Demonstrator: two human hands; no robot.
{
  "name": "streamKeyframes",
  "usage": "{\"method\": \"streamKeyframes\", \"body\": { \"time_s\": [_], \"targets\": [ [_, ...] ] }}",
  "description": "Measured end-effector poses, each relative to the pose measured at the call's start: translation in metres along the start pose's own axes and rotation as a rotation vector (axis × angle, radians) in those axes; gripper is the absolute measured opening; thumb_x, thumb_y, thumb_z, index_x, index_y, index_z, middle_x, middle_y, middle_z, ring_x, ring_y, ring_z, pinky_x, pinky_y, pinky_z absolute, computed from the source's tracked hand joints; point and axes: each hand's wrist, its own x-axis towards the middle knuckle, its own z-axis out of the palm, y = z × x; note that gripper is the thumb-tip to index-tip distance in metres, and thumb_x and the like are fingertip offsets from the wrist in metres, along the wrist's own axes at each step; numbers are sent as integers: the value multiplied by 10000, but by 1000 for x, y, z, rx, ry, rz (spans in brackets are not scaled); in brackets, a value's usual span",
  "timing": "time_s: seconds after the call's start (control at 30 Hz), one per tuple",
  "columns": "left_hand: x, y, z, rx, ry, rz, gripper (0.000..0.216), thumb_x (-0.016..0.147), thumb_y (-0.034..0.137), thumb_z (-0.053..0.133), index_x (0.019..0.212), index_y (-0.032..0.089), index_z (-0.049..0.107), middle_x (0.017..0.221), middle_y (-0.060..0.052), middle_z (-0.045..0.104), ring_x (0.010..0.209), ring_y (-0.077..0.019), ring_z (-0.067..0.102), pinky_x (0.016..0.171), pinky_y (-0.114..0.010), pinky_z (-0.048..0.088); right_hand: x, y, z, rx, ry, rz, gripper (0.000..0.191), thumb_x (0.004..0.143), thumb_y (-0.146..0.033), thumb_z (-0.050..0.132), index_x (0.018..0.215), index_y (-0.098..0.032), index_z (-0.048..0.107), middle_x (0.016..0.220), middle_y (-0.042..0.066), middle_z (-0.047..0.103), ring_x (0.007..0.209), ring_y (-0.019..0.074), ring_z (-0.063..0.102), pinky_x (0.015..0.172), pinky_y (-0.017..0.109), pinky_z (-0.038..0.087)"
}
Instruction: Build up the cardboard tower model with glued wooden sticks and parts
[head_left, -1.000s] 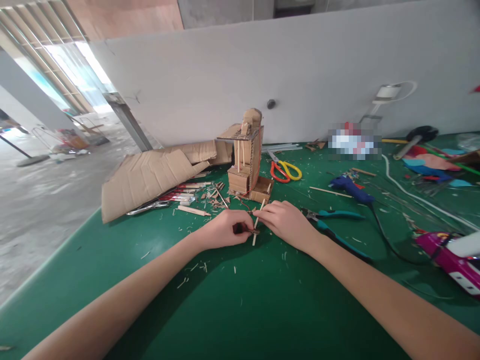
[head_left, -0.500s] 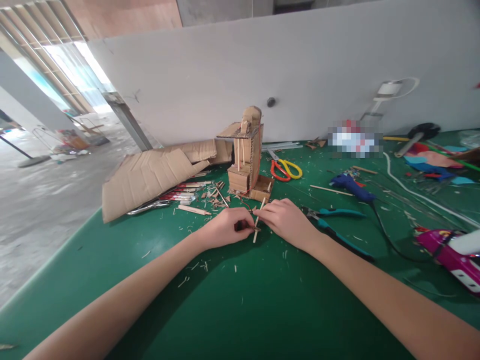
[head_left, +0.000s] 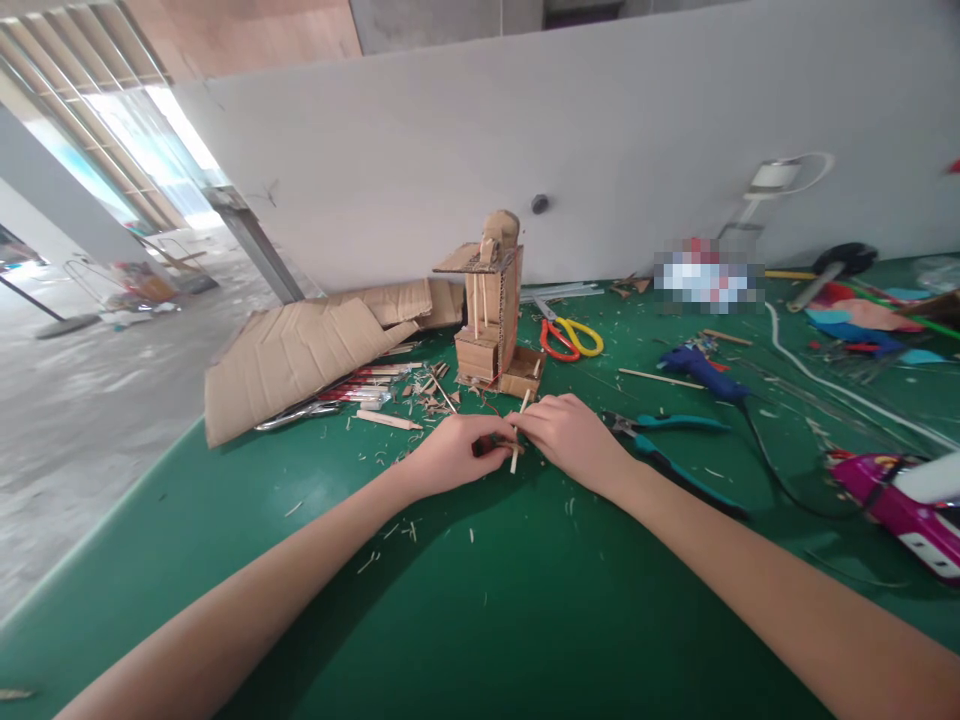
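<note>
My left hand (head_left: 450, 452) and my right hand (head_left: 570, 435) meet at the middle of the green table (head_left: 480, 600). Both are closed in a pinch around a thin wooden stick (head_left: 517, 440) that stands nearly upright between them, with a small dark piece at its lower part. Which fingers carry the stick's weight I cannot tell. Just behind the hands stands a small cardboard tower model (head_left: 493, 305) with wooden posts.
Folded cardboard sheets (head_left: 300, 345) lie at the left, with craft knives and wood chips beside them. Red-yellow scissors (head_left: 570, 338), teal pliers (head_left: 660, 440), a blue glue gun (head_left: 701, 368) with black cord and a pink tool (head_left: 900, 510) lie to the right. A grey partition runs behind.
Both hands stay together on the stick. The stick has turned from slanted to more upright and the hands have drawn slightly closer.
</note>
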Motion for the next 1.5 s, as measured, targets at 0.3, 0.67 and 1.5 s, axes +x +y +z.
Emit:
{"method": "streamKeyframes", "body": {
  "time_s": [0.3, 0.67, 1.5],
  "targets": [
    [2, 1, -3, -159, -26, -42, 153, 812, 228, 545, 921, 162, 630, 754, -1, 657, 606, -79, 570, 581, -196, 467, 1, 2, 3, 55, 25, -33, 213, 920, -191, 440, 1031, -180, 621, 866, 49, 668, 825, 172, 549, 704, 297, 322],
    [0, -3, 2, -405, 26, -132, 204, 798, 225, 583, 982, 139, 569, 795, -23, 664, 603, -90, 625, 604, -239, 534, 2, -1, 3, 80, 58, 37, 206, 930, -207, 420, 988, -180, 616, 831, 44, 671, 780, 166, 554, 676, 290, 326],
    [-1, -2, 12, -191, 174, -46, 90, 793, 153, 554, 880, 165, 575, 816, -2, 615, 712, -93, 590, 666, -224, 510, 2, 1, 6, 98, 18, 16, 210, 936, -213, 409, 1016, -187, 602, 853, 42, 675, 823, 192, 547, 670, 298, 328]
  ]
}}
